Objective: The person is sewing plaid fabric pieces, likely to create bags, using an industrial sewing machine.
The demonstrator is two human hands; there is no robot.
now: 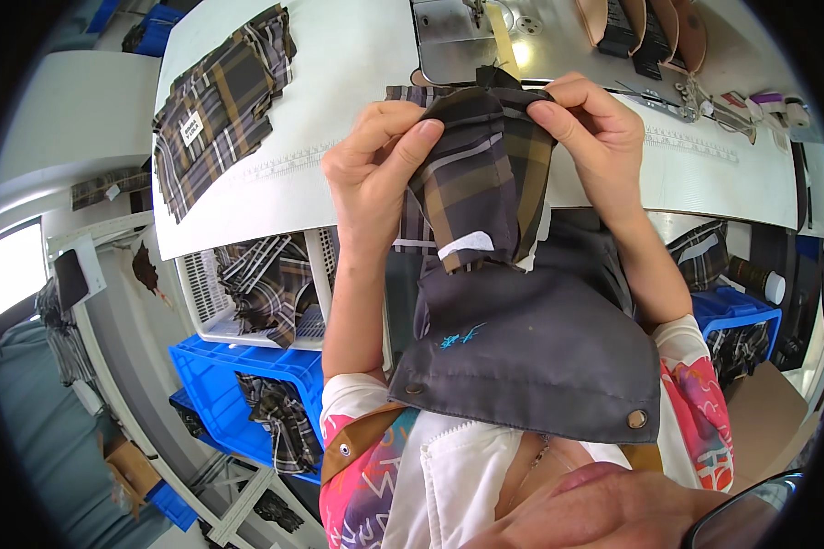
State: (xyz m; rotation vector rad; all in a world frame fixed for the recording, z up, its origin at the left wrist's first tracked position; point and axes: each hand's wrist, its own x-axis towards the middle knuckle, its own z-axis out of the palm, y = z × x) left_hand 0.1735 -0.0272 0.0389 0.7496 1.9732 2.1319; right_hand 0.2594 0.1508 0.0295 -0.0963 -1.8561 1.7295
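Observation:
A plaid fabric piece (471, 183) in dark grey, brown and white hangs between my two hands at the table's front edge. My left hand (384, 151) pinches its upper left corner between thumb and fingers. At the upper right corner, my right hand (590, 123) grips the cloth the same way. A white patch (467, 245) shows near the piece's lower end. Just behind the cloth sits the sewing machine bed (449, 46), with a yellowish strip (502, 41) beside the needle area. More plaid cloth shows behind the held piece's left edge.
A stack of plaid pieces (224, 101) lies on the white table (339, 55) at left. Below it are a white basket (201, 288) and a blue crate (206, 366) with plaid cloth. Scissors (655, 99) and thread spools (783, 105) lie at right. A dark apron (531, 357) covers my lap.

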